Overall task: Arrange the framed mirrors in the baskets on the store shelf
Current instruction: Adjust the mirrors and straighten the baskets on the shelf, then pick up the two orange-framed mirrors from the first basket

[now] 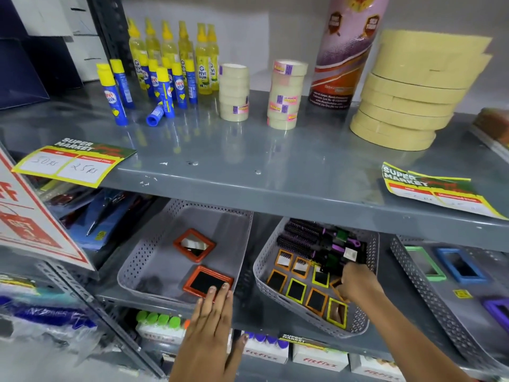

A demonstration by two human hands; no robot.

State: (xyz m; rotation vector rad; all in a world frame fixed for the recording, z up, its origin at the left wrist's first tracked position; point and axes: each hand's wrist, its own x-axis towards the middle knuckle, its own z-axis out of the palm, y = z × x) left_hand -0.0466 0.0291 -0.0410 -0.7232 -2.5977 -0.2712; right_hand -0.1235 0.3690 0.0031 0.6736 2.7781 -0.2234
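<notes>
Operator: two bare hands and forearms, no sleeves, gloves or jewellery in view.

The left hand (213,321) shows four long fingers with short, plain, unpainted nails and a thumb at its right edge. The right hand (358,283) is seen from the back, knuckles uppermost, nails hidden. Both forearms are uncovered down to the frame's lower edge.

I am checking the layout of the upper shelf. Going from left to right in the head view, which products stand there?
Glue sticks → yellow gum bottles → two clear tape stacks → tall can → masking tape stack.
</notes>
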